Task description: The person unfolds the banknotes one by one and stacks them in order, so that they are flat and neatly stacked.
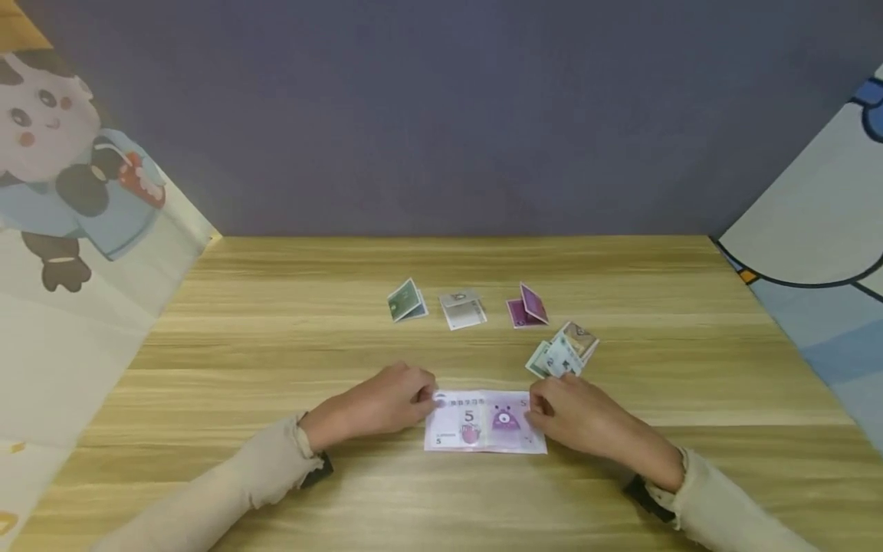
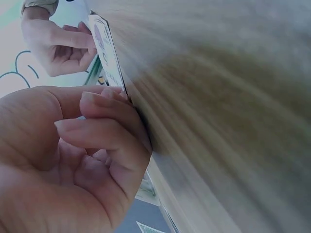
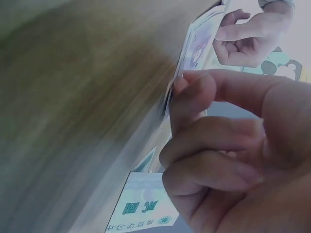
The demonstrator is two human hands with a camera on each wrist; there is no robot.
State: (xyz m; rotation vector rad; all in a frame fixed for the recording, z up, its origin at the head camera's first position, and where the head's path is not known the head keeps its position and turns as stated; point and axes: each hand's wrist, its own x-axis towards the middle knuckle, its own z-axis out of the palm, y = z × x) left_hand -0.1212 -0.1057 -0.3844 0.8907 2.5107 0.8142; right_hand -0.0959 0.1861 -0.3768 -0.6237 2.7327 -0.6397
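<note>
A purple play banknote (image 1: 486,420) marked 5 lies spread out flat near the middle of the table, a crease down its centre. My left hand (image 1: 383,400) pinches its left end between thumb and forefinger, the other fingers curled in, as the left wrist view shows. At the opposite end my right hand (image 1: 581,418) pinches the note's right edge. Just beyond the right hand sits a small pile of folded notes (image 1: 564,351), green and brown; in the right wrist view a green note (image 3: 143,201) from it stands below the fingers.
Farther back, three folded notes stand in a row: a green one (image 1: 407,300), a grey one (image 1: 463,310) and a purple one (image 1: 527,307). The wooden table (image 1: 290,322) ends at a dark wall panel (image 1: 455,115). Cartoon-printed panels flank both sides.
</note>
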